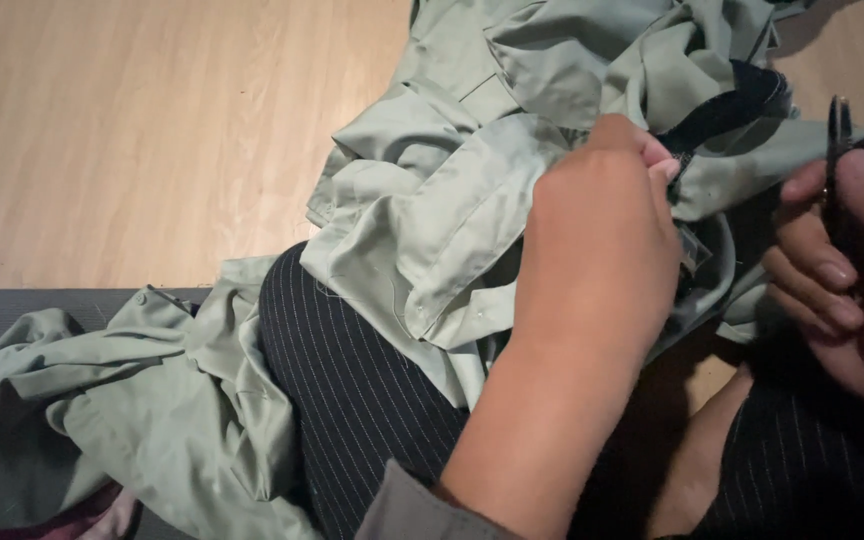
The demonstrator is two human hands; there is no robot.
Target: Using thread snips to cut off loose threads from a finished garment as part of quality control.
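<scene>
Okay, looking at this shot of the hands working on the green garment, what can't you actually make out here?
Head view only:
- The dark tool in the right hand: fingers cover its lower part, so its kind is unclear.
- What the left hand pinches: its own fingertips hide the grip, near the black strip.
- The green garment: crumpled and cut off by the top and left edges; its kind is unclear.
- The right hand: cut off by the right edge.
</scene>
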